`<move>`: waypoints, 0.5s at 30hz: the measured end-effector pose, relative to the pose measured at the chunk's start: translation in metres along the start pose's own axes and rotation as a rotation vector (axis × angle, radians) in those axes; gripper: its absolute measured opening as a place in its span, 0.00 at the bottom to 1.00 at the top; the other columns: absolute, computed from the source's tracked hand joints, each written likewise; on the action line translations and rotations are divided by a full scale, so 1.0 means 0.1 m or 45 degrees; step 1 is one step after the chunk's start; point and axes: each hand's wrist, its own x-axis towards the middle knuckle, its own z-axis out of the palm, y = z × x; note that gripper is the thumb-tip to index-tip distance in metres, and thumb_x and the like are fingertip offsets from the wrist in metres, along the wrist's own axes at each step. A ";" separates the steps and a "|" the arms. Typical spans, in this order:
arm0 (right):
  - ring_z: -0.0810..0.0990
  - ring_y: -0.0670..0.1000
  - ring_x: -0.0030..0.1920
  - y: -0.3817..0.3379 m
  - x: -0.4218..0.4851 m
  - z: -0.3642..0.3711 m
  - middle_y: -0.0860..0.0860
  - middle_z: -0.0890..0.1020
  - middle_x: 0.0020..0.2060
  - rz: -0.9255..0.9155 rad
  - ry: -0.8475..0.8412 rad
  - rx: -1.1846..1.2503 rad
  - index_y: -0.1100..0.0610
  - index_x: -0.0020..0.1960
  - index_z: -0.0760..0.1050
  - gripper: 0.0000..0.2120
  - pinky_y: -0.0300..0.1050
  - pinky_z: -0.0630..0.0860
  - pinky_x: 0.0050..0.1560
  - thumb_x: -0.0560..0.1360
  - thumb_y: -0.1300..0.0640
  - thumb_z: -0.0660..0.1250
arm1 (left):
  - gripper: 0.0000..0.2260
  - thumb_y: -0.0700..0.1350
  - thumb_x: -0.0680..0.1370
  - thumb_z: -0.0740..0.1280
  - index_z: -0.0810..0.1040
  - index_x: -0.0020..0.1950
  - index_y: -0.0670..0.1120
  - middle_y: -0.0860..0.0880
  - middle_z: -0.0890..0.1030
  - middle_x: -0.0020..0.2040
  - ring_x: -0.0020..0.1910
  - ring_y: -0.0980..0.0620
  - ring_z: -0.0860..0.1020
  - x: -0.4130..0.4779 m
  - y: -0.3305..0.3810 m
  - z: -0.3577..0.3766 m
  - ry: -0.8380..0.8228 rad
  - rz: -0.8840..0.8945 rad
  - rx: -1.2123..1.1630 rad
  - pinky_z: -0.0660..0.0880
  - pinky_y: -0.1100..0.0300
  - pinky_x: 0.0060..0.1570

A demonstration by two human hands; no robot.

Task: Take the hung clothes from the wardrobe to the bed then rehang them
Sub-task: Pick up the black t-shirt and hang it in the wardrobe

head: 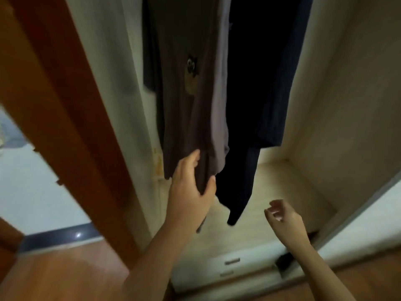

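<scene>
Head view, looking down into the open wardrobe (338, 118): pale interior walls, pale floor panel, brown wooden door (65, 118) swung open at left. Clothes hang in the middle of the opening, rail and hangers out of frame. Visible: a brown garment (184, 109) with a small owl-like print, a lighter mauve garment (220, 118) pressed against its right side, a dark navy garment (260, 83) right of that, and another dark piece (149, 51) partly hidden behind the brown one at left. Left hand (191, 187) is gripping the lower hem of the brown garment, thumb on the right side of the fabric, fingers wrapped around the left. Right hand (282, 216) is raised below and right of the navy garment, fingers loosely curled, holding nothing, not touching any cloth. 2 small metal handles (232, 261) show on a white drawer front under the wardrobe floor. Wooden floor (65, 276) at bottom. Frame is motion-blurred; fine detail unclear.
</scene>
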 end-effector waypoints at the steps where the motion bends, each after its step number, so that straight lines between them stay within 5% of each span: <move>1: 0.78 0.53 0.45 0.09 -0.11 0.11 0.55 0.81 0.48 0.042 -0.066 -0.054 0.60 0.56 0.73 0.12 0.47 0.74 0.48 0.75 0.57 0.65 | 0.23 0.46 0.72 0.66 0.67 0.67 0.47 0.52 0.73 0.59 0.60 0.58 0.72 -0.14 -0.09 -0.03 -0.053 -0.036 0.013 0.65 0.72 0.60; 3: 0.77 0.53 0.44 0.22 -0.33 0.33 0.56 0.81 0.49 0.115 -0.189 -0.137 0.61 0.57 0.73 0.13 0.45 0.73 0.48 0.75 0.57 0.65 | 0.20 0.48 0.72 0.65 0.71 0.64 0.46 0.53 0.75 0.56 0.56 0.58 0.74 -0.43 -0.24 -0.12 -0.178 -0.117 0.016 0.64 0.79 0.54; 10: 0.79 0.58 0.52 0.31 -1.07 1.11 0.59 0.81 0.52 0.187 -0.579 -0.408 0.57 0.55 0.73 0.09 0.42 0.69 0.47 0.75 0.57 0.63 | 0.09 0.44 0.76 0.64 0.74 0.52 0.58 0.59 0.79 0.50 0.52 0.65 0.75 -1.55 -0.81 -0.86 -0.457 -0.433 -0.146 0.69 0.76 0.49; 15: 0.76 0.49 0.46 -0.02 -1.57 1.88 0.54 0.80 0.51 -0.018 -0.927 -0.632 0.56 0.52 0.73 0.07 0.37 0.67 0.41 0.76 0.57 0.60 | 0.11 0.44 0.77 0.63 0.73 0.47 0.63 0.61 0.77 0.47 0.48 0.71 0.74 -2.37 -1.33 -1.69 -0.230 -0.729 0.065 0.68 0.79 0.43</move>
